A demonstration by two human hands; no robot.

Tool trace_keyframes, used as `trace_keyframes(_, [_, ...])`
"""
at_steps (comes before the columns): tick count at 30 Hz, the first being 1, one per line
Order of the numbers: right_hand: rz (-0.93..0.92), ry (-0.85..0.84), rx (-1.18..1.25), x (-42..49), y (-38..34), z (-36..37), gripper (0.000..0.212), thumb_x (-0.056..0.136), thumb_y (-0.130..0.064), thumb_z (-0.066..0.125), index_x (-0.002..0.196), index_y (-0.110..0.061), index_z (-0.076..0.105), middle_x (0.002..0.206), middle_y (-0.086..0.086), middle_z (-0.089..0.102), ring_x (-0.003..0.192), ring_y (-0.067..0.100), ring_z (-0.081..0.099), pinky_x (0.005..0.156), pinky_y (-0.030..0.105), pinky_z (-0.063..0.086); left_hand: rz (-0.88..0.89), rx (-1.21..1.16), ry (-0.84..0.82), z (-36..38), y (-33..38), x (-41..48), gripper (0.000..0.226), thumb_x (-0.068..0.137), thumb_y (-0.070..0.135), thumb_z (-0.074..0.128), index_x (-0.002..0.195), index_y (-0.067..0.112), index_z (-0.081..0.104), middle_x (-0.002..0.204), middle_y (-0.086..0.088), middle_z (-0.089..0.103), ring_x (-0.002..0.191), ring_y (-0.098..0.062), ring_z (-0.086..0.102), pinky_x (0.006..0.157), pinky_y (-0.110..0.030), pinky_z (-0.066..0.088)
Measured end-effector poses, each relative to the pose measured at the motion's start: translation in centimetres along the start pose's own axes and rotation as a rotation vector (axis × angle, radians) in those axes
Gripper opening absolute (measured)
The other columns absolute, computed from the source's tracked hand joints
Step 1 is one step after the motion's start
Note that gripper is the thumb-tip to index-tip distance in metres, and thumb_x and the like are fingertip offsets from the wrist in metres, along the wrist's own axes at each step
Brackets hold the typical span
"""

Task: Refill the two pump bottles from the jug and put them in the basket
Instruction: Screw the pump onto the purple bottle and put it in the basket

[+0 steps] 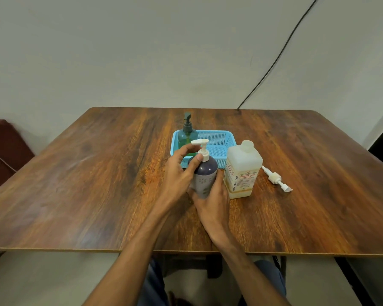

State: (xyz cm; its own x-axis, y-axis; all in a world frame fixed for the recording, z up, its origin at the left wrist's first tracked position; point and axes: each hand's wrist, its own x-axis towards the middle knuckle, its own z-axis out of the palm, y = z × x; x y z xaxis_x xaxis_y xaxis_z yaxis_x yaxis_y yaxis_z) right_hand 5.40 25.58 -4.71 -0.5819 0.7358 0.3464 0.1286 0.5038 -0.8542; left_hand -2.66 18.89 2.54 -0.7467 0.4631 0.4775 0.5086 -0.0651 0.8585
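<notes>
A dark purple pump bottle (205,173) with a white pump head (201,146) stands upright on the wooden table (97,184), just in front of the blue basket (217,140). My right hand (212,199) grips its lower body from the near side. My left hand (179,168) is at the neck, thumb and fingers closed around the white pump collar. A teal pump bottle (187,134) with green liquid stands in the basket's left end. The white translucent jug (242,171), capped, stands to the right of the purple bottle.
A loose white pump with its tube (276,178) lies on the table right of the jug. A black cable (274,62) runs down the wall to the table's far edge. A dark red object (5,151) sits left of the table.
</notes>
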Motion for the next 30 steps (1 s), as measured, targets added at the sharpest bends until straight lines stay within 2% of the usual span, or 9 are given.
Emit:
trace_keyframes(3, [0.003,-0.001,-0.014,0.0,-0.1,0.0,0.09,0.078,-0.043,0.082,0.148,-0.026,0.028,0.149,-0.001,0.047,0.138,0.018,0.045,0.104,0.046,0.051,-0.024,-0.011,0.078,0.6,0.8,-0.4,0.034,0.086,0.026,0.083,0.116,0.021,0.068,0.111,0.014,0.071,0.107,0.004,0.066,0.089,-0.013,0.051])
trace_keyframes(5, [0.002,0.008,-0.016,0.0,-0.2,0.0,0.088,0.079,-0.044,0.081,0.147,-0.026,0.029,0.148,0.0,0.047,0.137,0.018,0.046,0.103,0.046,0.051,-0.04,-0.019,0.141,1.1,0.9,-0.4,0.031,0.082,0.024,0.086,0.108,0.022,0.07,0.104,0.016,0.072,0.101,0.007,0.067,0.086,-0.014,0.053])
trace_keyframes(10, [-0.003,0.02,-0.008,0.0,-0.1,0.0,0.086,0.079,-0.044,0.08,0.146,-0.028,0.029,0.148,-0.001,0.047,0.136,0.018,0.046,0.103,0.046,0.052,-0.011,0.043,0.131,0.9,0.3,0.2,0.026,0.085,0.021,0.084,0.109,0.018,0.076,0.105,0.01,0.075,0.102,-0.001,0.07,0.092,-0.034,0.059])
trace_keyframes(15, [-0.005,0.002,0.011,-0.3,-0.1,0.0,0.088,0.082,-0.046,0.077,0.151,-0.029,0.026,0.153,-0.003,0.042,0.141,0.017,0.041,0.106,0.047,0.049,-0.015,0.076,0.097,0.5,-0.2,0.6,0.027,0.087,0.024,0.082,0.111,0.015,0.077,0.109,0.004,0.077,0.106,-0.01,0.071,0.095,-0.045,0.058])
trace_keyframes(17, [0.002,-0.005,0.007,-0.2,-0.2,0.0,0.087,0.082,-0.045,0.077,0.151,-0.029,0.026,0.153,-0.003,0.042,0.141,0.017,0.041,0.107,0.047,0.048,-0.013,0.073,0.094,0.6,-0.1,0.5,0.025,0.087,0.024,0.081,0.111,0.015,0.077,0.108,0.006,0.077,0.105,-0.007,0.07,0.095,-0.04,0.058])
trace_keyframes(21, [-0.001,-0.012,-0.003,-0.1,-0.1,-0.2,0.084,0.08,-0.047,0.075,0.149,-0.026,0.031,0.147,-0.001,0.049,0.135,0.018,0.047,0.103,0.047,0.05,-0.007,0.06,0.115,1.1,0.4,-0.1,0.028,0.087,0.022,0.082,0.113,0.018,0.074,0.107,0.012,0.073,0.103,0.007,0.066,0.088,-0.011,0.049])
trace_keyframes(23, [0.002,-0.015,-0.004,-0.1,-0.1,-0.2,0.083,0.08,-0.046,0.075,0.148,-0.025,0.032,0.146,0.0,0.049,0.135,0.018,0.047,0.103,0.047,0.051,-0.009,0.052,0.11,1.1,0.3,-0.1,0.03,0.085,0.022,0.083,0.114,0.018,0.074,0.107,0.012,0.074,0.102,0.007,0.066,0.087,-0.011,0.05])
trace_keyframes(28, [-0.008,-0.017,-0.005,-0.1,-0.3,-0.2,0.082,0.082,-0.044,0.075,0.148,-0.022,0.032,0.147,0.001,0.048,0.136,0.017,0.045,0.105,0.046,0.049,-0.003,0.095,0.111,1.0,-0.1,0.4,0.03,0.086,0.019,0.083,0.114,0.013,0.077,0.108,0.005,0.076,0.103,-0.003,0.07,0.092,-0.025,0.057])
trace_keyframes(30, [-0.008,-0.024,-0.006,-0.2,-0.2,-0.3,0.081,0.082,-0.045,0.074,0.148,-0.022,0.032,0.146,0.001,0.049,0.135,0.018,0.046,0.104,0.047,0.049,0.0,0.073,0.107,1.0,-0.1,0.3,0.029,0.086,0.018,0.082,0.114,0.013,0.076,0.107,0.007,0.075,0.101,0.001,0.069,0.091,-0.022,0.056])
